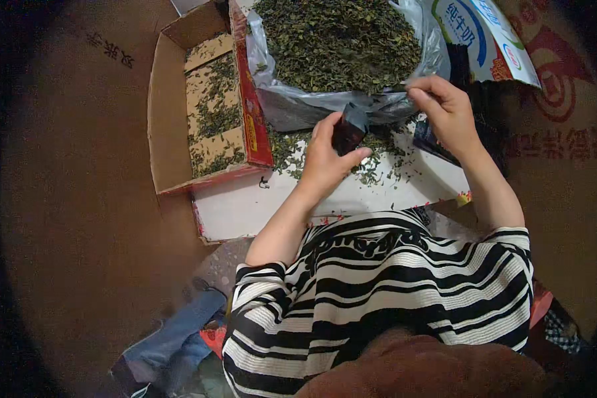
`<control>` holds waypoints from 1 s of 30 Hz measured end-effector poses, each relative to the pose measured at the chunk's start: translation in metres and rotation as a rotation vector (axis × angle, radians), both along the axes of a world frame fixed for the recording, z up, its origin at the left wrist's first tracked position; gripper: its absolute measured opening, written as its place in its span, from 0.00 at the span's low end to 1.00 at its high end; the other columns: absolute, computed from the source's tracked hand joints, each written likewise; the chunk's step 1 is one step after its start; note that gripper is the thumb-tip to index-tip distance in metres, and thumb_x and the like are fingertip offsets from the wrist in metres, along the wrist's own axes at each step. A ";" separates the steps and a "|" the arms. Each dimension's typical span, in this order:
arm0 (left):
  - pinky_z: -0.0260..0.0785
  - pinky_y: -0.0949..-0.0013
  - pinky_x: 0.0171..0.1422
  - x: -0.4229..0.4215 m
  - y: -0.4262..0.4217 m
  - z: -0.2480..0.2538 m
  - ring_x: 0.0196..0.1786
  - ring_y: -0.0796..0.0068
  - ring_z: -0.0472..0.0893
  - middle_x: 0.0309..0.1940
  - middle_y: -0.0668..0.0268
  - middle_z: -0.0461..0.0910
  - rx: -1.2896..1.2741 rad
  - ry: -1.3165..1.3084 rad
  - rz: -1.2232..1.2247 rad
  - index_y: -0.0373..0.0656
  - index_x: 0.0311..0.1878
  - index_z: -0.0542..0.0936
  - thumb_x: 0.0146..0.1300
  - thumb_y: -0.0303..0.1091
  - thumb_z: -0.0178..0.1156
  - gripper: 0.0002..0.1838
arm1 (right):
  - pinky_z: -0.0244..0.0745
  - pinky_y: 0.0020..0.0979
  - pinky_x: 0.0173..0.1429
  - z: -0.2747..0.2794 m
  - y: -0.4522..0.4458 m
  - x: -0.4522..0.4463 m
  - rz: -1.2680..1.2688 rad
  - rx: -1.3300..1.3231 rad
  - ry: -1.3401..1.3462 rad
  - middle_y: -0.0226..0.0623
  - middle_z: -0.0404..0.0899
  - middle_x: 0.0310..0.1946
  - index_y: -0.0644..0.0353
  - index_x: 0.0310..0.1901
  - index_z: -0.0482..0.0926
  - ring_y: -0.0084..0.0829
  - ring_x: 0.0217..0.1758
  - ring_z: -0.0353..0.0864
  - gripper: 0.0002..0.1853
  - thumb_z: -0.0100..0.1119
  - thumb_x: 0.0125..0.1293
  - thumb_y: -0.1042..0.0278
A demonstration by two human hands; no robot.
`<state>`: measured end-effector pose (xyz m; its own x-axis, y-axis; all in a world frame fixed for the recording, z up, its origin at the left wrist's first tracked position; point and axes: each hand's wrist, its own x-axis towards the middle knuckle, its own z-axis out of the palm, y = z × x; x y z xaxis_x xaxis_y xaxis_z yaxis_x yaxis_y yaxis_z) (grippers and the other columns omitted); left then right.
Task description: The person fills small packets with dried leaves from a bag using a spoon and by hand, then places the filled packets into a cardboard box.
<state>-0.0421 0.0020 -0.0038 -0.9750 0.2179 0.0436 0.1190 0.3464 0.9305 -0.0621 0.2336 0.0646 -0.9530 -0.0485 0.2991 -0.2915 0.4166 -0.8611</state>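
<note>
Here we are over the leaves, and we see the left hand [322,159] wrapped around a small dark container [351,129], its fingers holding it by the sides, just in front of the plastic bag [288,109]. That bag sits open, heaped with dried leaves [338,43].

Across to the right hand [448,116]: we find it at the bag's near right edge, thumb and forefinger drawn narrow, though we cannot tell whether a leaf sits between them.

Look lower and we spot loose bits scattered over the white board [245,209], in front of the bag. On our left stands an open cardboard box [169,99], more leaves strewn across its bottom, and up at the right we catch a printed milk carton [467,36], just beside the bag.
</note>
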 end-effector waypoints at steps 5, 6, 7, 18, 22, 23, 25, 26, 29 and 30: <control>0.63 0.63 0.65 -0.003 -0.005 0.005 0.60 0.59 0.72 0.58 0.51 0.70 -0.071 0.024 -0.030 0.33 0.63 0.65 0.43 0.40 0.77 0.46 | 0.69 0.21 0.42 0.015 0.005 0.010 0.095 0.008 -0.079 0.28 0.77 0.32 0.66 0.38 0.79 0.17 0.37 0.73 0.05 0.56 0.66 0.74; 0.63 0.63 0.65 -0.003 -0.006 0.006 0.60 0.58 0.72 0.58 0.51 0.71 -0.102 0.035 -0.036 0.33 0.63 0.65 0.43 0.40 0.77 0.46 | 0.69 0.22 0.43 0.018 0.006 0.012 0.132 0.039 -0.072 0.29 0.77 0.32 0.65 0.38 0.79 0.18 0.37 0.74 0.04 0.56 0.66 0.75; 0.64 0.63 0.65 -0.003 -0.006 0.007 0.60 0.57 0.72 0.58 0.51 0.71 -0.132 0.045 -0.042 0.33 0.63 0.65 0.43 0.41 0.77 0.46 | 0.69 0.22 0.43 0.021 0.006 0.013 0.168 0.070 -0.066 0.30 0.77 0.32 0.65 0.39 0.79 0.19 0.37 0.74 0.04 0.56 0.65 0.76; 0.68 0.58 0.60 0.002 0.000 -0.002 0.57 0.51 0.74 0.53 0.51 0.72 -0.292 0.128 -0.065 0.40 0.60 0.68 0.44 0.42 0.76 0.41 | 0.71 0.35 0.42 0.050 -0.006 0.009 0.364 0.680 0.127 0.39 0.75 0.30 0.62 0.35 0.76 0.41 0.37 0.76 0.08 0.56 0.52 0.81; 0.68 0.57 0.58 0.005 0.005 -0.005 0.55 0.50 0.74 0.52 0.52 0.72 -0.289 0.179 -0.053 0.40 0.59 0.68 0.45 0.39 0.75 0.38 | 0.69 0.39 0.41 0.054 -0.025 0.012 0.462 0.864 0.292 0.38 0.74 0.28 0.63 0.34 0.76 0.41 0.36 0.75 0.09 0.56 0.47 0.79; 0.68 0.57 0.58 0.006 0.006 -0.004 0.54 0.50 0.73 0.51 0.51 0.72 -0.278 0.173 -0.055 0.39 0.59 0.68 0.45 0.37 0.74 0.38 | 0.69 0.40 0.40 0.055 -0.027 0.014 0.491 0.890 0.350 0.37 0.73 0.27 0.63 0.34 0.75 0.41 0.36 0.75 0.10 0.56 0.46 0.78; 0.68 0.57 0.57 0.006 0.005 -0.005 0.54 0.50 0.73 0.51 0.51 0.72 -0.267 0.165 -0.057 0.38 0.58 0.67 0.45 0.36 0.74 0.37 | 0.69 0.39 0.41 0.062 -0.029 0.021 0.478 0.918 0.359 0.37 0.74 0.28 0.63 0.34 0.76 0.40 0.36 0.75 0.10 0.56 0.47 0.77; 0.68 0.57 0.58 0.006 0.005 -0.008 0.54 0.50 0.73 0.51 0.51 0.72 -0.252 0.179 -0.048 0.38 0.58 0.67 0.45 0.36 0.74 0.37 | 0.68 0.37 0.41 0.066 -0.030 0.023 0.466 0.946 0.372 0.37 0.74 0.28 0.63 0.34 0.76 0.40 0.35 0.75 0.10 0.56 0.47 0.77; 0.68 0.57 0.58 0.007 0.003 -0.012 0.54 0.50 0.73 0.51 0.51 0.71 -0.222 0.205 -0.030 0.39 0.58 0.67 0.45 0.36 0.74 0.37 | 0.68 0.37 0.41 0.068 -0.029 0.026 0.439 0.960 0.372 0.38 0.75 0.29 0.64 0.35 0.77 0.40 0.35 0.75 0.10 0.56 0.47 0.77; 0.68 0.57 0.58 0.007 0.003 -0.013 0.54 0.50 0.73 0.51 0.51 0.71 -0.226 0.198 -0.021 0.39 0.58 0.67 0.45 0.36 0.74 0.37 | 0.69 0.37 0.41 0.067 -0.026 0.027 0.418 0.948 0.362 0.38 0.75 0.30 0.63 0.36 0.77 0.41 0.35 0.75 0.11 0.56 0.47 0.78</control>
